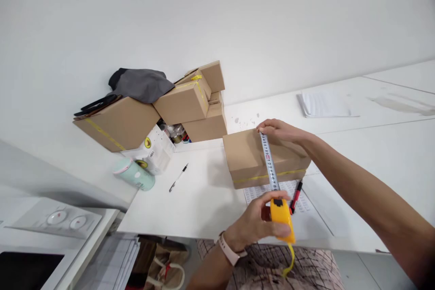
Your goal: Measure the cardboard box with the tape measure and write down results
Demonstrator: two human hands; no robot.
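Note:
A brown cardboard box (249, 156) with a yellow tape strip lies on the white table (204, 199). My left hand (261, 222) is closed around a yellow tape measure case (282, 219) at the near edge of the table. The white blade (270, 163) runs from the case up across the top of the box. My right hand (280, 130) pinches the end of the blade against the box's far edge. A printed sheet (272, 192) sticks out from under the box, with a red and black marker (296, 195) on it.
Several stacked cardboard boxes (185, 102) with a grey cloth (142, 84) stand at the back left. A mint cup (136, 174), a white packet (156, 149) and a pen (178, 177) lie beside them. A stack of paper (324, 104) lies at the far right.

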